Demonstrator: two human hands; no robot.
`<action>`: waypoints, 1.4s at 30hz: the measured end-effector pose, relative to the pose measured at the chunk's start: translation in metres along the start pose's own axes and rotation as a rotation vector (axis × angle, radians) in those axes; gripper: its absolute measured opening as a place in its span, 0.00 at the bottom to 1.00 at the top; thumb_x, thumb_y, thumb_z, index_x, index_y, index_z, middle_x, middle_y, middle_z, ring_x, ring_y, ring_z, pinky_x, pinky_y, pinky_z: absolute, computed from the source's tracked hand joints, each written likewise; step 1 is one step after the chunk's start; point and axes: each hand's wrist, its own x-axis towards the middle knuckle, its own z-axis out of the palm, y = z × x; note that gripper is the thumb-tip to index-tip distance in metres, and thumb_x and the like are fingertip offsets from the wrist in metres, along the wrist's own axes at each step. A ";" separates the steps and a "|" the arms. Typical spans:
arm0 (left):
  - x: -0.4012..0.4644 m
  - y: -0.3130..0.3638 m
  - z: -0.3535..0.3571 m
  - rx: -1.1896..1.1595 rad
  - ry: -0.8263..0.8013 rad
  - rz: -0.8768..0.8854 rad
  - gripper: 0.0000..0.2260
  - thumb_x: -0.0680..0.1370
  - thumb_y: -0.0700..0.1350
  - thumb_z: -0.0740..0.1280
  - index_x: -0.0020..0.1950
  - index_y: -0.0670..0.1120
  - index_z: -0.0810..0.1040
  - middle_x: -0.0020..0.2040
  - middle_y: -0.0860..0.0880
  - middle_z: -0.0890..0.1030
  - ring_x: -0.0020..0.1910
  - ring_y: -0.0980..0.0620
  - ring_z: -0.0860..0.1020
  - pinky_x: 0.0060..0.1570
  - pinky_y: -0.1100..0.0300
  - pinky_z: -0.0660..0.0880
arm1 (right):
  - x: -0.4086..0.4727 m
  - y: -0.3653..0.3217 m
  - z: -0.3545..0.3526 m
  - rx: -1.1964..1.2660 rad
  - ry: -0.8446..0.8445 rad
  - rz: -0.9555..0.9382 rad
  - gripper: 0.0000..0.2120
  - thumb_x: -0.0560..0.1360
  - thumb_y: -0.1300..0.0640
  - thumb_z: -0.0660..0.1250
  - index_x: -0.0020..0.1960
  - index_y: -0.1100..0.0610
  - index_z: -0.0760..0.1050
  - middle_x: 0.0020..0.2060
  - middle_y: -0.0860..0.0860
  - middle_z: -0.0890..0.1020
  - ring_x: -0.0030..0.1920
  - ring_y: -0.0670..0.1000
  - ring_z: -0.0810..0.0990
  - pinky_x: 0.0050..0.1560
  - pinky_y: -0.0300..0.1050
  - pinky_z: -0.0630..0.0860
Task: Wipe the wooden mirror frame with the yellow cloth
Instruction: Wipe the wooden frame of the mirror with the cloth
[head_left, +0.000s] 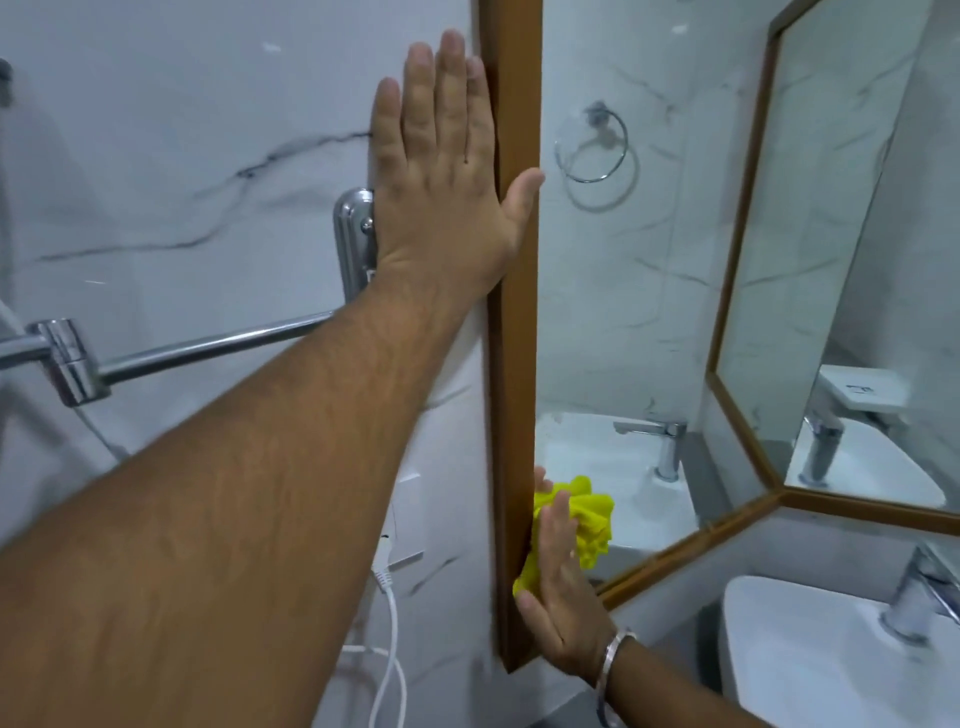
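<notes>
The wooden mirror frame (514, 364) runs upright through the middle of the head view, with its lower rail slanting to the right. My left hand (447, 176) lies flat and open against the wall and the frame's outer edge, thumb across the wood. Lower down, my right hand (558, 582) presses the crumpled yellow cloth (587, 525) against the inner side of the frame near its bottom corner. Part of the cloth is hidden under the palm. A metal bangle sits on the right wrist.
A chrome towel bar (208, 348) and its mount (356, 239) project from the marble wall at left. A white cable (389, 623) hangs below. A white basin (831, 665) with a chrome tap (919, 597) stands at lower right. The mirror reflects a towel ring.
</notes>
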 end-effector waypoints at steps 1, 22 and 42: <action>0.000 0.000 -0.001 -0.006 -0.002 -0.003 0.35 0.83 0.64 0.44 0.81 0.39 0.46 0.82 0.40 0.48 0.80 0.41 0.48 0.78 0.43 0.47 | -0.011 0.007 -0.001 -0.049 -0.062 -0.042 0.38 0.79 0.45 0.54 0.78 0.59 0.38 0.77 0.57 0.33 0.77 0.64 0.36 0.74 0.65 0.41; 0.041 0.008 0.003 -0.007 0.051 -0.071 0.36 0.82 0.65 0.44 0.81 0.40 0.51 0.81 0.41 0.54 0.80 0.42 0.52 0.77 0.43 0.47 | 0.060 0.044 -0.058 -0.163 -0.208 -0.582 0.34 0.78 0.52 0.49 0.78 0.61 0.39 0.79 0.58 0.41 0.79 0.58 0.42 0.78 0.53 0.42; 0.036 0.004 0.003 0.007 0.021 -0.051 0.32 0.81 0.62 0.42 0.73 0.45 0.68 0.68 0.46 0.74 0.67 0.44 0.70 0.69 0.49 0.62 | 0.058 0.029 -0.025 -0.324 0.480 -0.028 0.18 0.80 0.54 0.57 0.69 0.52 0.68 0.76 0.57 0.54 0.72 0.68 0.59 0.72 0.66 0.59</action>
